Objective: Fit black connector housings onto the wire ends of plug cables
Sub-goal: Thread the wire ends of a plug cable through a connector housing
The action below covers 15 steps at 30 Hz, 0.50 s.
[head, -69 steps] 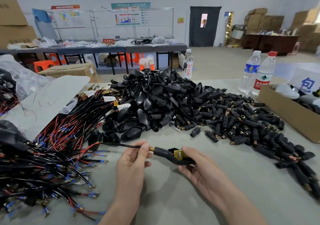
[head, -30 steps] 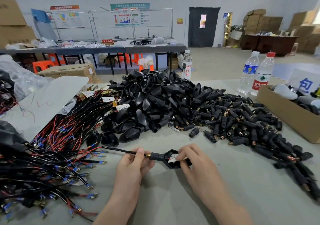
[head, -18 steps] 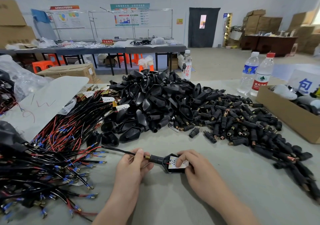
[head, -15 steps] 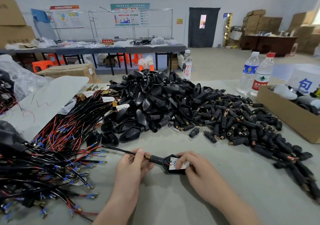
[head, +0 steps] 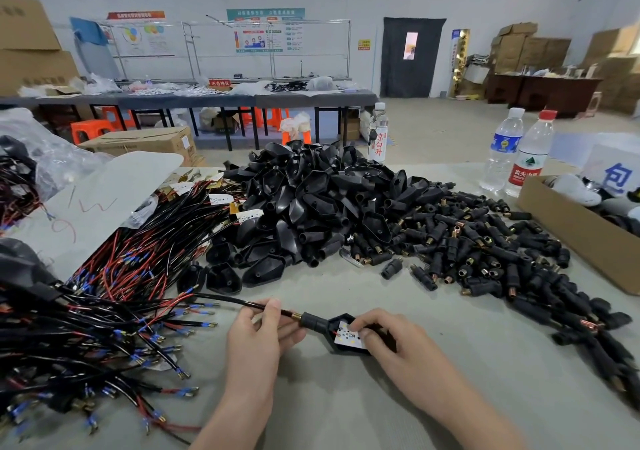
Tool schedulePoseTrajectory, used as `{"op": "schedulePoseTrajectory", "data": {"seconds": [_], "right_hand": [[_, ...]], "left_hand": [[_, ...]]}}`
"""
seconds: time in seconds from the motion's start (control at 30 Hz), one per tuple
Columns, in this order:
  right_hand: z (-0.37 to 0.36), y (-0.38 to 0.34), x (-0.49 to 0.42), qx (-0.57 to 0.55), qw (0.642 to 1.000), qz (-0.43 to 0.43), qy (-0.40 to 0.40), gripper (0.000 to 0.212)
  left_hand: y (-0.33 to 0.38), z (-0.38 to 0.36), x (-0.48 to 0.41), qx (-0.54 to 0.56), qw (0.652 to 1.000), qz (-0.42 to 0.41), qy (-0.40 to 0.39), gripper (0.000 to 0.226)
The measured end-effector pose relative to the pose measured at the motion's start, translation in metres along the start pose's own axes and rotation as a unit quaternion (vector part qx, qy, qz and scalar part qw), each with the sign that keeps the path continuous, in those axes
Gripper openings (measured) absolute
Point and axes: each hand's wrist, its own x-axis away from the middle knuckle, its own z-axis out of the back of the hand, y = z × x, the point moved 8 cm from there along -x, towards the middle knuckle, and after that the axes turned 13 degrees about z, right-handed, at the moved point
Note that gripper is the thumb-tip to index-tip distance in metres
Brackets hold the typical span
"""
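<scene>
insert pressed down into the housing

head view: the left hand (head: 256, 338) pinches the cable (head: 235, 301) just short of the black housing (head: 322, 325). the right hand (head: 391, 342) curls over that housing, fingertips pressing on the white insert (head: 344, 338). two seconds ago the housing was held up with yellow metal showing. now it rests low on the bench (head: 346, 408) with the insert seated, so this piece looks nearly finished.

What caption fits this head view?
Left hand holds a cable; right hand grips its black housing and white insert.
</scene>
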Motion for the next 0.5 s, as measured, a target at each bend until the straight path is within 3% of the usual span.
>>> {"op": "schedulePoseTrajectory", "data": {"seconds": [0.23,0.37,0.5], "right_hand": [[-0.007,-0.001,0.001,-0.032,0.999,0.002,0.022,0.016],[-0.007,-0.011,0.0,-0.153,0.986,-0.021,0.066,0.021],[-0.01,-0.019,0.001,-0.318,0.936,-0.059,0.137,0.031]], "left_hand": [[0.004,0.006,0.003,0.014,1.0,-0.012,0.017,0.022],[0.011,0.01,0.005,0.048,0.999,-0.017,-0.001,0.023],[0.017,0.005,0.015,0.076,0.996,0.026,-0.037,0.031]]}}
